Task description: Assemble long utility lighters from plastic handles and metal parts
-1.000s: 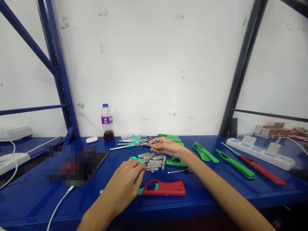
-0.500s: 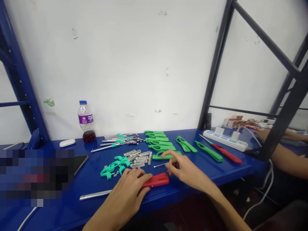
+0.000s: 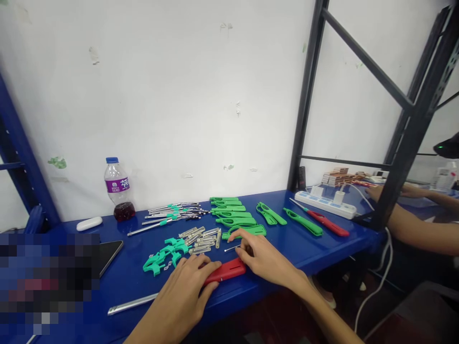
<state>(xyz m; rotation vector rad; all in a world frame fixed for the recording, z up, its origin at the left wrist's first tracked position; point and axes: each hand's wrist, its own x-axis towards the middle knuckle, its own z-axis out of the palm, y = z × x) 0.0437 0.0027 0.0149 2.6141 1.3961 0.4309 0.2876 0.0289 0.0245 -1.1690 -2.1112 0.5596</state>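
My left hand is closed over a red lighter handle lying near the table's front edge. A silver metal tube sticks out to the left from beneath that hand. At the right end of the handle, my right hand has its thumb and fingers pinched together; what they hold is hidden. A thin metal rod shows beside its fingertips, and I cannot tell whether it is gripped. Teal plastic trigger pieces and clear fuel tubes lie beyond my left hand.
Green lighter shells lie in a row behind my hands. Silver tubes with wires rest by the wall near a bottle. A finished-looking red lighter and a power strip are on the right. Another person's arm shows beyond the frame.
The view has turned a little to the right, so things appear farther left. My right hand has come closer to the handle's right end. The left hand keeps its hold.
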